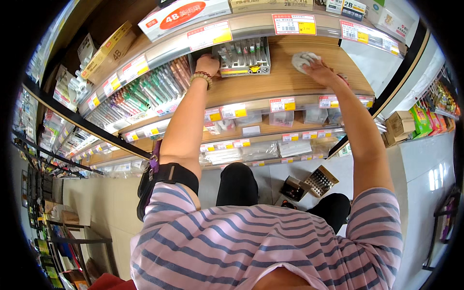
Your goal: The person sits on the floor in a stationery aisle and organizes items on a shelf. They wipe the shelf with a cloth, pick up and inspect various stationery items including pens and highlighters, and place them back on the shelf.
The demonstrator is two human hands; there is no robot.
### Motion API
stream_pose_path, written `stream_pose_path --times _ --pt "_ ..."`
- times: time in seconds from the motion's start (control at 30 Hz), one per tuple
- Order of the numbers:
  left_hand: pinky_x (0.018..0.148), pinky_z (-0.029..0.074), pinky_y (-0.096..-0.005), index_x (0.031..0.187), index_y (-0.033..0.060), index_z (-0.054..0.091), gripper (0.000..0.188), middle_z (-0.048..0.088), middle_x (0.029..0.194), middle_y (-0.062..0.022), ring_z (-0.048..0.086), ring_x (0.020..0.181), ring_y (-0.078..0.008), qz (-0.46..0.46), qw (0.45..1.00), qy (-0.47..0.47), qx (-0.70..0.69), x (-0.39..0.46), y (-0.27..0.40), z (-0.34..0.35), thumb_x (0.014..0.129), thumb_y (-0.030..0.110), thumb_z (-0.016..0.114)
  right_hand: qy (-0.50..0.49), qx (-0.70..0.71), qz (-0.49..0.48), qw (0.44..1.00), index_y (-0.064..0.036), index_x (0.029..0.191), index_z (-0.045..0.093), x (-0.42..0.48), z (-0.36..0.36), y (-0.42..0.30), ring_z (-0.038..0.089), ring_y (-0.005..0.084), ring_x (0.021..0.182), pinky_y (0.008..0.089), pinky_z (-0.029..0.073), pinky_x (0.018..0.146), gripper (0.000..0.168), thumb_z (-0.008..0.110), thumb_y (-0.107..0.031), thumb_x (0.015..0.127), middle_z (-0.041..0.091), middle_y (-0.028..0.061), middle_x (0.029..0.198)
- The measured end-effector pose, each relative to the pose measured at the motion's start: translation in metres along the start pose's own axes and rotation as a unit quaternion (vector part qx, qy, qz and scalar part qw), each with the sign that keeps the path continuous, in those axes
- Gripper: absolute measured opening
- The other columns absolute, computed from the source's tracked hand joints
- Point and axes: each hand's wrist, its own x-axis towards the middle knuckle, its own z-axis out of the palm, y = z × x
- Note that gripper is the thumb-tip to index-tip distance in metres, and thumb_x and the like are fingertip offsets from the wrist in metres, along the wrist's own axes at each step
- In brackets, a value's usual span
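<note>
My left hand (208,66) reaches onto the wooden shelf board (282,81) between rows of pens (159,85) and a display box of pens (245,58). Its fingers are partly hidden beside the box's left side, so its grip is unclear. A beaded bracelet (201,77) circles that wrist. Farther right, my right hand (320,71) presses a crumpled pale cloth (304,61) on the same board, with its fingers on the cloth's right part.
Boxes, one marked 4B (185,16), stand on the shelf above. Price labels line the shelf edges (282,105). Lower shelves hold clear packages (257,150). Opened cartons (320,181) lie on the floor near my knees. A black upright post (402,74) borders the shelf at right.
</note>
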Motion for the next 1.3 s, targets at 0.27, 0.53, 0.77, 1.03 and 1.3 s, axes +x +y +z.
stream_pose_path --times 0.27,0.53,0.77,1.03,1.3 --pt "0.066 0.056 -0.0332 0.116 0.0036 0.050 0.030 0.049 0.120 -0.0113 0.053 0.104 -0.0217 -0.169 0.928 -0.046 -0.328 -0.007 0.120 -0.039 0.089 0.016 0.045 -0.044 -0.132 0.170 0.975 -0.027 0.138 0.026 0.064 -0.005 0.116 0.012 0.0272 0.135 0.0516 0.012 0.105 0.056 0.024 -0.055 0.089 0.019 0.0045 0.146" --pt "0.066 0.056 -0.0334 0.116 0.0039 0.050 0.030 0.049 0.119 -0.0114 0.054 0.103 -0.0219 -0.157 0.940 -0.024 -0.302 0.024 0.054 -0.049 0.089 0.017 0.045 0.042 0.164 -0.097 0.981 -0.020 0.130 0.040 0.131 0.042 -0.119 0.031 0.0249 0.126 0.0513 0.020 0.103 0.053 0.036 -0.050 0.086 0.038 0.0079 0.136" --pt "0.066 0.056 -0.0336 0.116 0.0042 0.050 0.030 0.050 0.119 -0.0115 0.054 0.102 -0.0220 -0.153 0.946 -0.028 -0.285 0.022 0.047 -0.041 0.089 0.017 0.045 -0.055 0.074 -0.177 0.980 -0.022 0.137 0.032 0.078 0.045 -0.241 0.014 0.0294 0.134 0.0502 0.008 0.106 0.063 0.030 -0.059 0.085 0.020 0.0051 0.146" --pt "0.064 0.055 -0.0351 0.115 0.0048 0.051 0.029 0.051 0.117 -0.0118 0.055 0.101 -0.0232 -0.092 0.961 -0.121 -0.229 0.013 0.059 -0.023 0.089 0.018 0.047 -0.125 0.075 -0.392 0.908 -0.020 0.133 0.040 -0.006 0.013 -0.161 0.012 0.0298 0.134 0.0503 0.010 0.106 0.059 0.034 -0.057 0.087 0.020 0.0038 0.146" --pt "0.060 0.055 -0.0356 0.104 -0.0018 0.056 0.026 0.057 0.101 -0.0138 0.060 0.086 -0.0252 -0.181 0.942 -0.095 -0.266 -0.024 0.060 -0.013 0.082 0.012 0.055 -0.076 0.072 -0.126 0.986 -0.017 0.135 0.036 -0.020 -0.023 0.030 0.017 0.0223 0.134 0.0401 0.013 0.109 0.062 0.031 -0.056 0.088 0.019 0.0042 0.146"
